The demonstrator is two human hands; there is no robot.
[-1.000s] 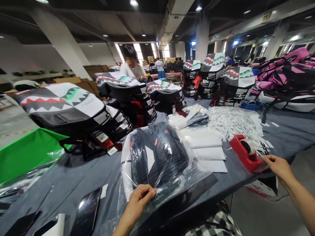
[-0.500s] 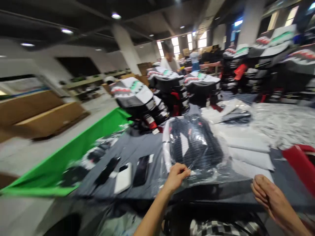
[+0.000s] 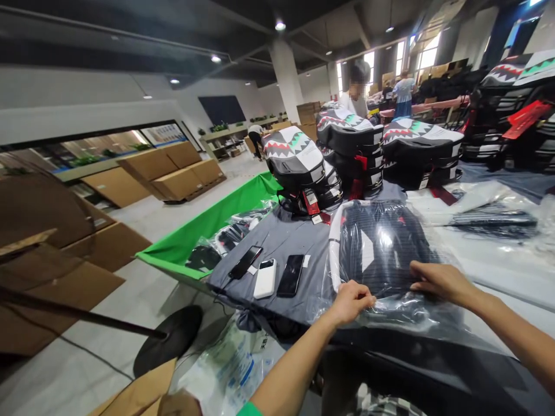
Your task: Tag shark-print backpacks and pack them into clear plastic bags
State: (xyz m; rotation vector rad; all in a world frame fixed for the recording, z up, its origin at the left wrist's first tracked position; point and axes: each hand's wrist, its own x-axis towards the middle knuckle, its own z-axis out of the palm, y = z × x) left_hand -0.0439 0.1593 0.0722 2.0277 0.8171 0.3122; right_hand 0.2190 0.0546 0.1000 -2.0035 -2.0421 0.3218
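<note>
Grey cloth (image 3: 277, 234) covers a worktable in a large hall, where flattened or closed brown cartons (image 3: 184, 173) sit on the floor far to the left of the bagged backpack (image 3: 385, 248). That backpack lies flat near the table's front edge, its ribbed black side up, inside a clear plastic bag (image 3: 403, 315) whose loose front end spreads toward the wearer.

Since a second ago the view has swung left, and the right hand (image 3: 440, 283) has come from the red tape dispenser, now out of view, to the front right part of the bagged backpack. The left hand (image 3: 350, 303) has stayed at its front left corner, thumb and fingers closed on the plastic. On the right, thumb and forefinger are close together at the film; whether they pinch it, or carry a strip of tape, I cannot tell. Both hands are thus on one wrapping, which I read as attention to its loose end.

Left of the bagged backpack lie a white phone (image 3: 265, 278) and two black phones (image 3: 290, 275); behind it rise stacked shark-mouth backpacks (image 3: 347, 136), and beyond its left side, a green fabric bin (image 3: 173, 245) holds more bagged goods (image 3: 225, 237).
</note>
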